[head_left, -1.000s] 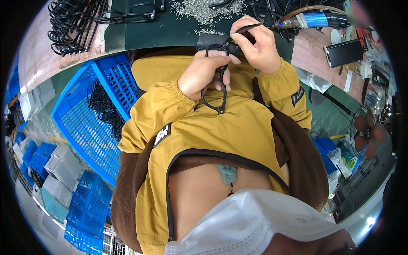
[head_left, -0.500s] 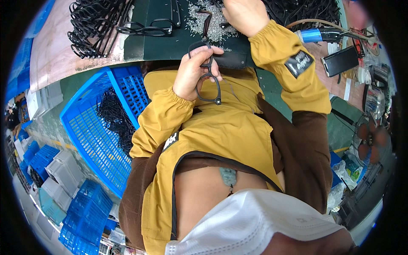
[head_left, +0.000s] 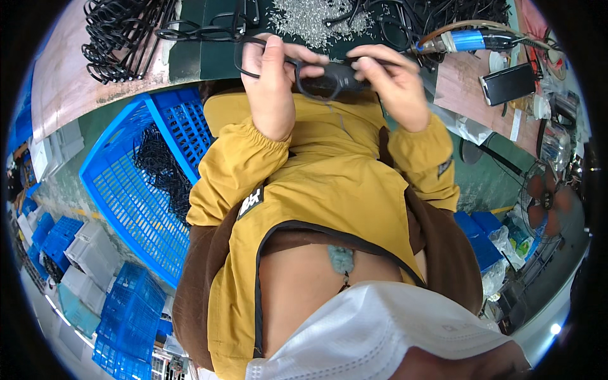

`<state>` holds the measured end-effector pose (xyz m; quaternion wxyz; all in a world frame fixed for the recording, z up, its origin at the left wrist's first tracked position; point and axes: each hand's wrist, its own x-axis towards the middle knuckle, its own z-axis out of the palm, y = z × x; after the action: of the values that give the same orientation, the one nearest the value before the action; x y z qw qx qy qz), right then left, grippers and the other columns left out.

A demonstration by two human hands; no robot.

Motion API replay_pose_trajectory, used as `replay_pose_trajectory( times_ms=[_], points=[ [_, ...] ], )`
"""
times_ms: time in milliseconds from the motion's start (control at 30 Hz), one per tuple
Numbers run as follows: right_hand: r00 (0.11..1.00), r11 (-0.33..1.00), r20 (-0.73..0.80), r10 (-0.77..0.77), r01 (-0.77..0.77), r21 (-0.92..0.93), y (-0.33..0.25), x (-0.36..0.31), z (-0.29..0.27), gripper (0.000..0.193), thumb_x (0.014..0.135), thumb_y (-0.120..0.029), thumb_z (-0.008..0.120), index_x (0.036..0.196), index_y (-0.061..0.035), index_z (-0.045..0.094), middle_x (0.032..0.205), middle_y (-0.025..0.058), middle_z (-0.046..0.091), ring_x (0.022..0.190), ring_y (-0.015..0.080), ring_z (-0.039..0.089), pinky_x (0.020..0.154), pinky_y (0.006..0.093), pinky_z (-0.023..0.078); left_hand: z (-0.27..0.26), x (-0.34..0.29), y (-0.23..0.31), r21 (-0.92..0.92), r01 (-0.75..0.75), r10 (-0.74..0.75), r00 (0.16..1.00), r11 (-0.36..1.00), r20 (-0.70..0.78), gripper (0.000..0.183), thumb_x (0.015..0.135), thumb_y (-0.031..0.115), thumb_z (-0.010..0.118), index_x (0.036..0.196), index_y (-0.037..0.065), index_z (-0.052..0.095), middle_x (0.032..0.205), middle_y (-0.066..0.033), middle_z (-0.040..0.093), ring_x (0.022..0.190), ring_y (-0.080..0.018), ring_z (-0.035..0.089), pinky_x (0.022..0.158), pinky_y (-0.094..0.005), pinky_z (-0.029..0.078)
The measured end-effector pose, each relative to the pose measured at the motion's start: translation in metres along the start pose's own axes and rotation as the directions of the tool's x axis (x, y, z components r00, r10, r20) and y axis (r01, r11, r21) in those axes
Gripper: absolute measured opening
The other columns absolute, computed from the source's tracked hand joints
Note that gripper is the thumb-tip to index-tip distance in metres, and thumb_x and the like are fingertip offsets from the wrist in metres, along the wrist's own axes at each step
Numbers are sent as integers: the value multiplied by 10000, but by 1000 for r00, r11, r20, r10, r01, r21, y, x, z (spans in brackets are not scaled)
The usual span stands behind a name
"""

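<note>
My left hand is closed on a black eyeglass frame, held over the front edge of the table with its rims toward the right. Close beside it, my right hand pinches a slim dark piece that looks like a temple arm; motion blurs its fingers. Whether that piece touches the frame is hard to tell. Beyond both hands, a heap of tiny silvery screws lies on the dark green mat. Finished-looking black glasses rest to the left of the heap.
Bundled black temple arms lie at the far left. A blue powered screwdriver and a black phone are on the right. A blue basket with black parts stands left of my lap; a fan is low right.
My right hand has come back from the screw heap to beside the left hand, bringing a slim dark piece. My left hand has moved up and left, turning the frame sideways.
</note>
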<state>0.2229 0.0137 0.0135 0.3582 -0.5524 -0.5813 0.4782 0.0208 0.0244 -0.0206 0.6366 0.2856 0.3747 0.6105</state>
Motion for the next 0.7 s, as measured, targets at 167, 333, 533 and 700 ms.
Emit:
replay_pose_trajectory(
  times_ms=[167,333,533,700],
  points=[
    [975,987,-154,-162,164,1,32,-7,15,124,971,-52,679,1055,-11,760,987,47,665,785,113,632,676,233,510,-13,-17,-24,434,-434,350,899,789,261,309,978,-41,600,1180,-6,369,1050,-175,648,1015,-267,707,888,-381,579],
    [979,952,-195,55,8,305,40,-9,17,130,978,-72,689,1049,21,746,805,35,702,662,63,629,574,199,490,-40,-33,-37,306,-453,334,867,837,370,460,921,-70,696,1215,47,362,1180,-214,623,1123,-325,681,989,-443,573],
    [974,954,-225,38,32,299,39,-9,18,124,960,-69,707,1038,17,750,759,22,690,623,51,617,550,192,471,-41,-36,-46,319,-496,379,851,807,364,381,857,-10,811,1056,14,487,1078,-189,655,1087,-344,698,1002,-494,576],
    [969,994,-249,-7,34,108,35,-5,23,77,921,-45,718,969,13,734,746,43,684,598,83,614,548,229,485,-34,-37,-44,385,-532,391,835,754,386,276,858,-26,802,1010,-8,572,1077,-190,666,1061,-335,715,987,-464,584]
  ],
)
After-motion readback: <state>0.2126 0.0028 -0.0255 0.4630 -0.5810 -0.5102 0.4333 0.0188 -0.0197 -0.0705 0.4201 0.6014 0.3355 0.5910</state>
